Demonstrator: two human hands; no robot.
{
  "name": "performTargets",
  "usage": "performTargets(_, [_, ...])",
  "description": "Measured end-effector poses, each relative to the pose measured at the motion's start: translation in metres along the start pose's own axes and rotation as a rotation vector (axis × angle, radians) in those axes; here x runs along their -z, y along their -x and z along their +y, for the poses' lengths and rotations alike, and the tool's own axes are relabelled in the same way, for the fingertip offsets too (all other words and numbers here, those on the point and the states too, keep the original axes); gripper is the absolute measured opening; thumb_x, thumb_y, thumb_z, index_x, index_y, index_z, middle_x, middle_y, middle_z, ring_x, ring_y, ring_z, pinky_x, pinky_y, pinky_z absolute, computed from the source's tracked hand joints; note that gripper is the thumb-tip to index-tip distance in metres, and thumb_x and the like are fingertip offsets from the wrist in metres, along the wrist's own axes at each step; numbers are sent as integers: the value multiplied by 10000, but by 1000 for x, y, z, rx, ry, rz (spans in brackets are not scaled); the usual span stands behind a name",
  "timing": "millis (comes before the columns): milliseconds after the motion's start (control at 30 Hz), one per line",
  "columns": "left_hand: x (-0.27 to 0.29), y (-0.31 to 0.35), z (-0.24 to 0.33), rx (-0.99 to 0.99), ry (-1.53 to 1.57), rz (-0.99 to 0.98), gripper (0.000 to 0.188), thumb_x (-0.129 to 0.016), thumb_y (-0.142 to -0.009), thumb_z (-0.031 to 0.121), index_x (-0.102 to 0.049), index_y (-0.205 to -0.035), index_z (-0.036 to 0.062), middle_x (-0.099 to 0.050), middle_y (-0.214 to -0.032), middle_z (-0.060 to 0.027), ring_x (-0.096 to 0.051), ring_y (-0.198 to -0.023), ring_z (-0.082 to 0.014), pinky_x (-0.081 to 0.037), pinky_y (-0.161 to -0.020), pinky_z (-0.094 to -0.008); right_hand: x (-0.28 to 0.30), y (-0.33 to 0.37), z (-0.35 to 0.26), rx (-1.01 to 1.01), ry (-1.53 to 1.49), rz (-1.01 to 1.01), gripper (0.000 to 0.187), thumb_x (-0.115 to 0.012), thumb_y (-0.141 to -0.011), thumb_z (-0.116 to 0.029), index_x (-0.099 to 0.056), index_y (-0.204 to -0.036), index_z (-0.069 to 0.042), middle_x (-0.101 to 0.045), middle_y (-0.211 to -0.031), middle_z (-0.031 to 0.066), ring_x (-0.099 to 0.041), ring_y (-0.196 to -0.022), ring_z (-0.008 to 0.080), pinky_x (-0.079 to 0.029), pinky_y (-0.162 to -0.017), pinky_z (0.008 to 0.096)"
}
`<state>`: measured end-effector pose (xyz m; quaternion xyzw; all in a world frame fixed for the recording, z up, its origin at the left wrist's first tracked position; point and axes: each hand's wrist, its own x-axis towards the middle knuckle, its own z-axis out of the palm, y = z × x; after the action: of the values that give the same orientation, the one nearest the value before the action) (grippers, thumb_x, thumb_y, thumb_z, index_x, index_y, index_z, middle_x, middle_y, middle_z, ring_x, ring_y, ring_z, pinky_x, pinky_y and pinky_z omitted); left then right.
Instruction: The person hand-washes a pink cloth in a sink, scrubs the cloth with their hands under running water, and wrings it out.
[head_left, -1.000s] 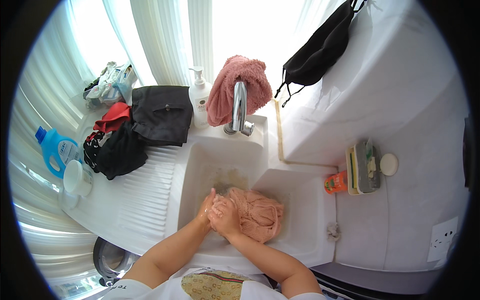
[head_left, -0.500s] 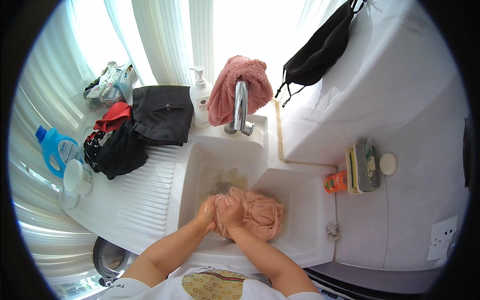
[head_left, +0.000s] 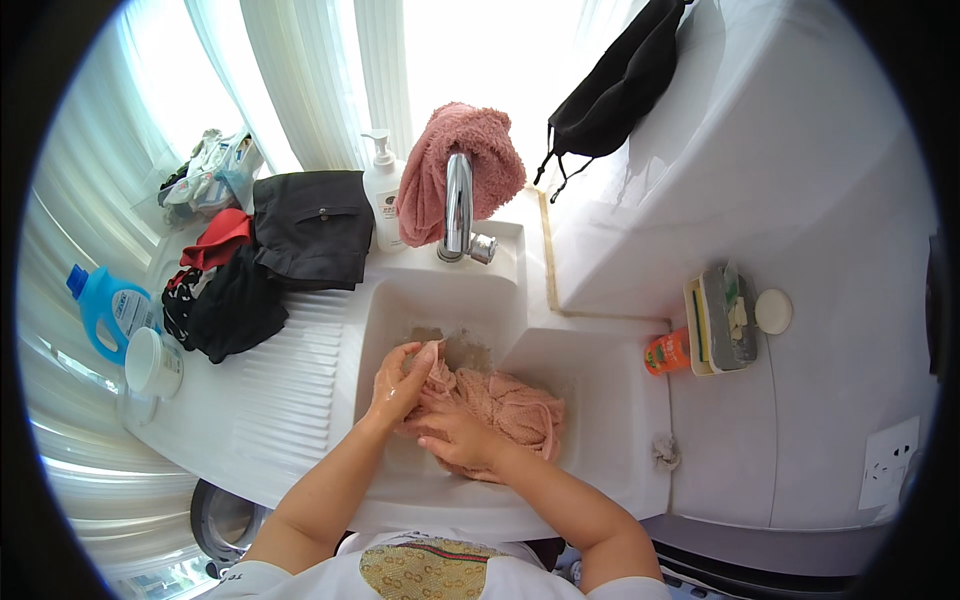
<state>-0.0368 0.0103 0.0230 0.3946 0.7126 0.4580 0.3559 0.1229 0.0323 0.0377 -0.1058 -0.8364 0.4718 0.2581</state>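
A wet, salmon-pink towel lies bunched in the white sink basin. My left hand pinches a gathered end of it between thumb and fingers, lifting that end at the basin's left side. My right hand rests on the towel just to the right and nearer to me, its fingers apart and no fold visibly gripped. Wetness shines on the left hand. Cloudy water with some suds shows in the deeper part of the basin, beyond the towel.
A chrome faucet rises behind the basin with a darker pink cloth draped over it. Dark folded trousers, a black garment and a pump bottle sit left. An orange bottle stands right.
My hands were pressed together around the towel; now they have separated. The left has risen away with a towel end, and the right has loosened its fingers and shifted nearer to me.
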Motion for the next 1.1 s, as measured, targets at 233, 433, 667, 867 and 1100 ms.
performTargets(233, [-38,22,-49,-489,-824,-406,529,-725,-731,344,-588,-1167,78,-563,-1226,-110,-486,-1197,-331,-338,-1002,-517,19,71,60,-548,602,-175,313,-696,-774,-219,-647,-1027,-42,-635,-1061,130,-578,-1037,339,-443,-899,413])
performTargets(433, [-30,16,-28,-76,-1319,-752,447,-692,-694,198,-626,-1134,150,-641,-1107,-83,-572,-1098,-262,-350,-941,-480,52,88,51,-878,932,-595,364,-721,-736,-393,-709,-919,-78,-682,-896,117,-622,-946,328,-450,-851,413])
performTargets(667, [53,18,47,27,-833,-426,407,-760,-603,301,-685,-961,123,-681,-965,-114,-621,-974,-275,-381,-922,-406,107,86,-15,-810,776,-79,252,-699,-765,-329,-708,-828,-86,-665,-815,117,-636,-795,288,-479,-741,413])
performTargets(867, [41,43,26,-150,-1187,-638,484,-758,-638,379,-663,-1059,158,-612,-1129,-130,-490,-1180,-336,-309,-1016,-519,78,99,-3,-688,808,15,271,-689,-745,-195,-640,-989,-88,-662,-803,106,-637,-783,301,-500,-691,411])
performTargets(1100, [2,47,-4,-306,-1260,-658,533,-702,-683,465,-666,-1073,104,-563,-1201,-147,-435,-1243,-337,-259,-1012,-601,64,98,8,-711,799,-208,519,-744,-689,-232,-573,-1163,-104,-637,-915,126,-608,-949,299,-504,-748,404])
